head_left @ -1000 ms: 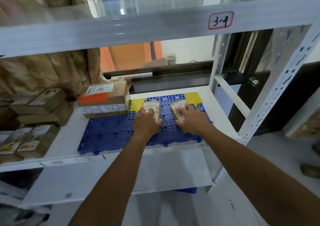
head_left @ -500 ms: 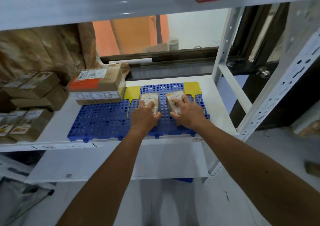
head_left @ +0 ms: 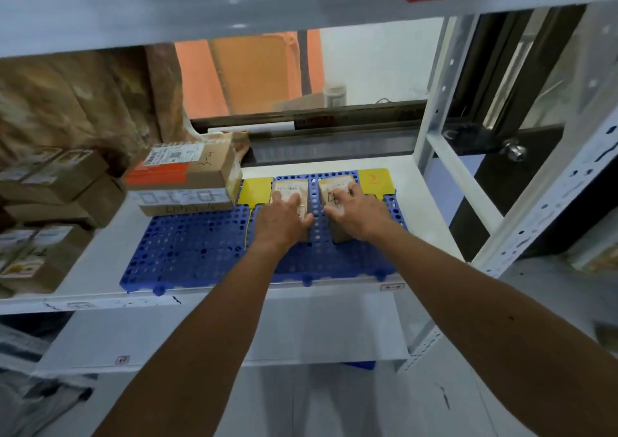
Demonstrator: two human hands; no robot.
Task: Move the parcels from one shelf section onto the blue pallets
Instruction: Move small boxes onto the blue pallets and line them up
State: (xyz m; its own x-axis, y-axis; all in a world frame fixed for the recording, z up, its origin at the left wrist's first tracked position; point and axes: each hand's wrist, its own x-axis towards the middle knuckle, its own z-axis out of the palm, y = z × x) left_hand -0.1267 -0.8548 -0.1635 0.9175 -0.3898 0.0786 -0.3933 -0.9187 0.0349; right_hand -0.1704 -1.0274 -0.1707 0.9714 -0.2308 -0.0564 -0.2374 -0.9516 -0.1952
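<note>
2 parcels (head_left: 290, 189), long axes front-to-back, parallel.

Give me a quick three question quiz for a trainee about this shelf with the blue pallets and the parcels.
1. True or false: the left hand rests on the left small parcel and the right hand on the right small parcel, both parcels lying on the blue pallet.
2. The box with the orange band sits: A) atop another box, left of the hands; B) on the floor; C) right of the hands.
3. Fill in: the tags at the pallet's rear are ____.
Key: 1 true; 2 A; 3 yellow.
</note>
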